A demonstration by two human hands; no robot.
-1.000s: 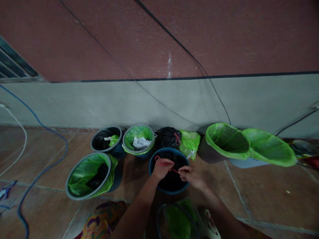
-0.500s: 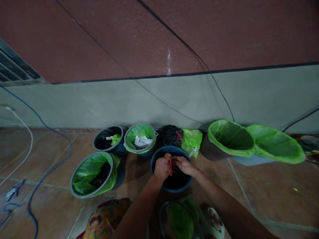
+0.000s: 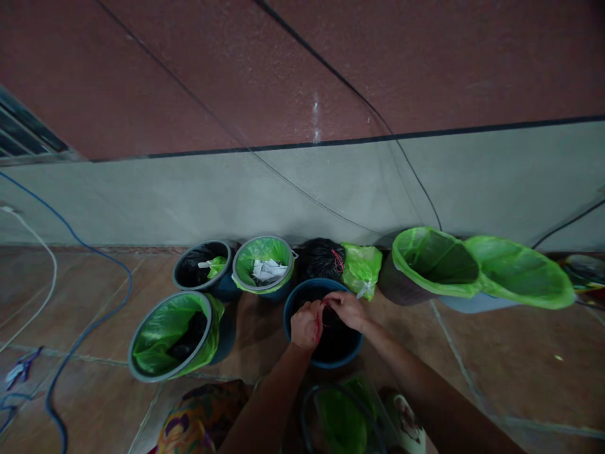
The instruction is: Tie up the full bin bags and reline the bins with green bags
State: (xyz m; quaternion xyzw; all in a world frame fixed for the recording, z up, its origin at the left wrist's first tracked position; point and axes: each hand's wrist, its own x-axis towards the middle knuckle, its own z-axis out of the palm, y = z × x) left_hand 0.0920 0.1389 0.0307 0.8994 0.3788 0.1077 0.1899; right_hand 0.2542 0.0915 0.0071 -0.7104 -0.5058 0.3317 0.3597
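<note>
Over a blue bin point(image 3: 292, 340) with a dark inside, both my hands work at a thin red string point(image 3: 322, 315). My left hand point(image 3: 306, 325) is closed in a fist round the string, a loop of it showing beside the thumb. Bent and pinching, the fingers of my right hand point(image 3: 347, 309) meet the string right beside the left. What lies in the bin below is too dark to make out. Behind it rest a black trash bag point(image 3: 319, 258) tied with red string and a knotted green bag point(image 3: 362, 268).
On the left stand a green-lined bin point(image 3: 146, 353), a black-lined bin point(image 3: 182, 284) and a green-lined bin with papers point(image 3: 241, 271). Two green-lined bins point(image 3: 435, 265) stand right. A blue cable point(image 3: 89, 321) crosses the floor. A clear container point(image 3: 345, 416) sits near my feet.
My left hand has shifted slightly down and left and turned, drawing the red string closer into its grip. My right hand has moved slightly, staying beside it.
</note>
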